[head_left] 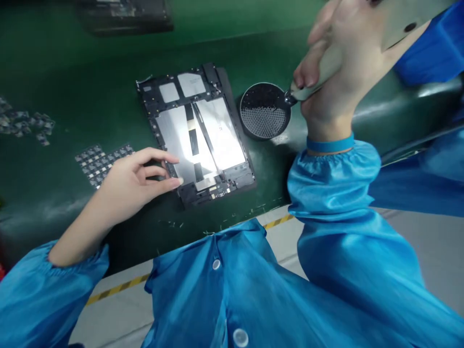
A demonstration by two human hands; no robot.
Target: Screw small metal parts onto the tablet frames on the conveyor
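Observation:
An opened tablet back (198, 133) lies on the green belt (83, 87), showing silver plates, black flex strips and a dark frame. My left hand (136, 181) rests at its near left edge, fingers stretched out and touching the frame, holding nothing. My right hand (335, 63) is raised at the upper right, wrapped round the beige handle of a power screwdriver (328, 67). Its dark tip sits at the rim of a round black screw dish (265, 110) just right of the tablet.
A sheet of small dark parts (99, 162) lies left of my left hand, with more loose parts (25, 123) further left. Another dark device (125, 17) sits at the belt's far side. A yellow-black striped line (119, 287) marks the grey floor below.

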